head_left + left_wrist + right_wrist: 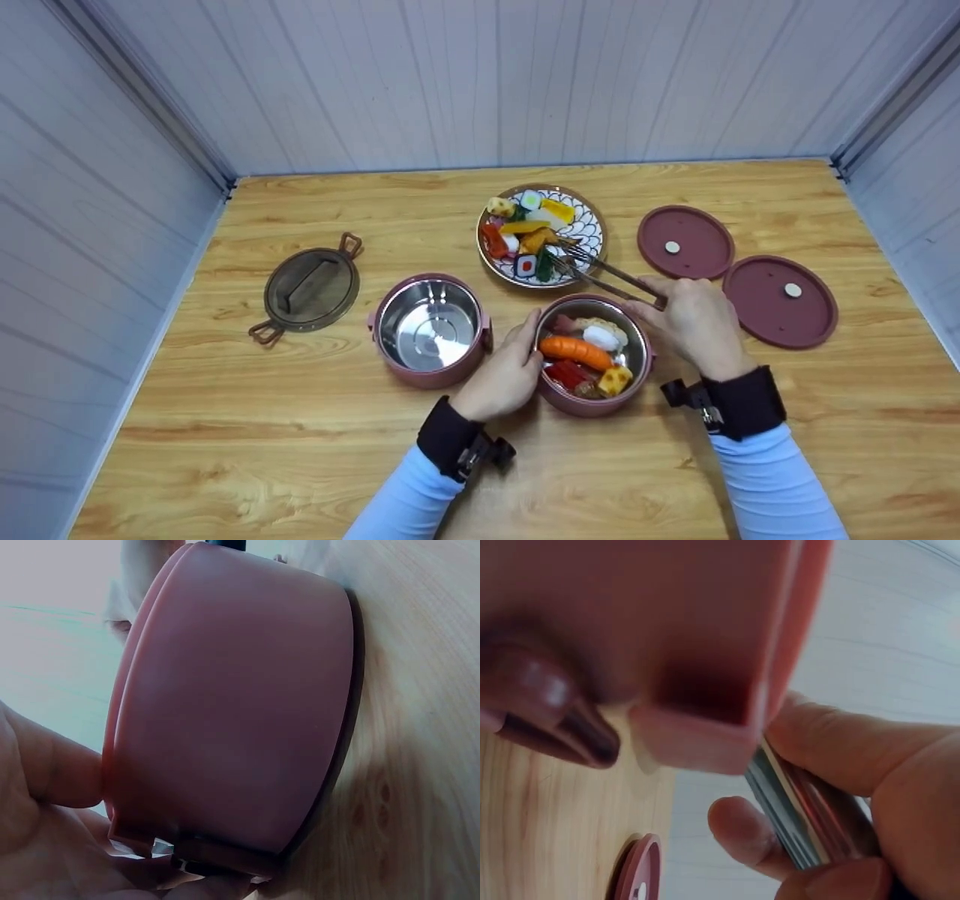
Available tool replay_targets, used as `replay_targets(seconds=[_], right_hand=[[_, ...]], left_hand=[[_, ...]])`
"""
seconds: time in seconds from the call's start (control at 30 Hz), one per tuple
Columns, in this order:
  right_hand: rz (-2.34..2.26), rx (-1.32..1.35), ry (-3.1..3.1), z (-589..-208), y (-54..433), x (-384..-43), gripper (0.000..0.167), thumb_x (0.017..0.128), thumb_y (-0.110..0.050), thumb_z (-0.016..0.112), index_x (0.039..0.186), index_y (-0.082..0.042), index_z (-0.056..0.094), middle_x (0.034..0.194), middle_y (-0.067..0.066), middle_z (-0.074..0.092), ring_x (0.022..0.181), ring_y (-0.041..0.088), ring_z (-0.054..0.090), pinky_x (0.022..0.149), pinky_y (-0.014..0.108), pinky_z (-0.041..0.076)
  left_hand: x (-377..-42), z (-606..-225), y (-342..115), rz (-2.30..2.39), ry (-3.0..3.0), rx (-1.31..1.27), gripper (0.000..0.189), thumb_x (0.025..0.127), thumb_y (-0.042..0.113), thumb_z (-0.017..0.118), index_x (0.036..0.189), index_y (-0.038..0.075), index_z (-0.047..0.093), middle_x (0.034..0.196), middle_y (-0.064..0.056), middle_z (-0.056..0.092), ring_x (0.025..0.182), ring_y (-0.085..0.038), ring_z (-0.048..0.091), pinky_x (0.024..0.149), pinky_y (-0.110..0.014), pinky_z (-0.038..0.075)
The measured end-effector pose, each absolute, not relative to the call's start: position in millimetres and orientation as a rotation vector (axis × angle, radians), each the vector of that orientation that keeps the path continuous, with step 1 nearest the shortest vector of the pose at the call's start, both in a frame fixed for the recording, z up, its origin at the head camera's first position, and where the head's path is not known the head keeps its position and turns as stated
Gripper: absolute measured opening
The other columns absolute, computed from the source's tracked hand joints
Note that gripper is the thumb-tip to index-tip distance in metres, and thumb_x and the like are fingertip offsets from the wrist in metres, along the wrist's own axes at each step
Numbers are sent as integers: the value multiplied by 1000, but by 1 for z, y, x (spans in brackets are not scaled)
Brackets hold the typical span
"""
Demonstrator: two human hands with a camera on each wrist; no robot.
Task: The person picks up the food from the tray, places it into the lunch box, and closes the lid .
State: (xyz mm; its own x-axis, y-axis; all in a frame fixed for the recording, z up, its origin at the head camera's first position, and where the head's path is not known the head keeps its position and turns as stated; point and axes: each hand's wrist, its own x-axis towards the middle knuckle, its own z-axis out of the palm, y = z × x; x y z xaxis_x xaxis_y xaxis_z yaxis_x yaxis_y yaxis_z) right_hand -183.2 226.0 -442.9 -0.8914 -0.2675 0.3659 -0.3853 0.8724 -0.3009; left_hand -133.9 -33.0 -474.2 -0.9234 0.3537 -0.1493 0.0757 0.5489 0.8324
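My left hand [501, 376] grips the left side of a dusky pink pot [581, 406], thumb at its rim and fingers by its handle in the left wrist view. Inside lie an orange sausage [576, 351], a white piece, red strips [566, 375] and a spotted yellow cube [615, 381]. Metal tongs [626, 279] are held in my right hand [697, 322], reaching over the pot's far rim. Their parted tips overlap the near right food on a patterned plate [592, 225]. Sushi rolls [526, 265], green pieces and yellow strips lie on that plate.
A second pink pot [429, 330], with nothing inside, stands left of my left hand. Farther left lies a dark round lid-like piece [313, 289] with brown side handles. Two maroon lids [686, 244] rest at the right. Pale panels [525, 82] wall in the table.
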Motion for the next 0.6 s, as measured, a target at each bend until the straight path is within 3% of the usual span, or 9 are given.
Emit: replay_targets(seconds=[0.17,0.33,0.6], right_hand=[[514,510,-2702,-442,225,-181,35,80,-26,85,106,-4,78,59,12,62,44,18,41,36,32,29],[554,484,-2708,-443,226,-181,35,80,-27,84,106,-4,78,48,4,46,42,13,30,35,30,23],[647,378,-2819,-435,228,-180,43,81,-34,83,114,-7,76,52,2,49,43,13,30,36,32,24]], left_hand=[[-134,-475,-32,1335,2477,358,62,103,12,42,158,4,16,157,-21,30,144,-29,29,118,-40,22],[-135,-477,-31,1332,2474,351,62,103,13,42,158,5,15,157,-21,30,143,-29,29,118,-40,22],[-135,-473,-32,1310,2513,397,60,102,11,41,157,0,18,154,-22,33,143,-28,30,118,-40,24]])
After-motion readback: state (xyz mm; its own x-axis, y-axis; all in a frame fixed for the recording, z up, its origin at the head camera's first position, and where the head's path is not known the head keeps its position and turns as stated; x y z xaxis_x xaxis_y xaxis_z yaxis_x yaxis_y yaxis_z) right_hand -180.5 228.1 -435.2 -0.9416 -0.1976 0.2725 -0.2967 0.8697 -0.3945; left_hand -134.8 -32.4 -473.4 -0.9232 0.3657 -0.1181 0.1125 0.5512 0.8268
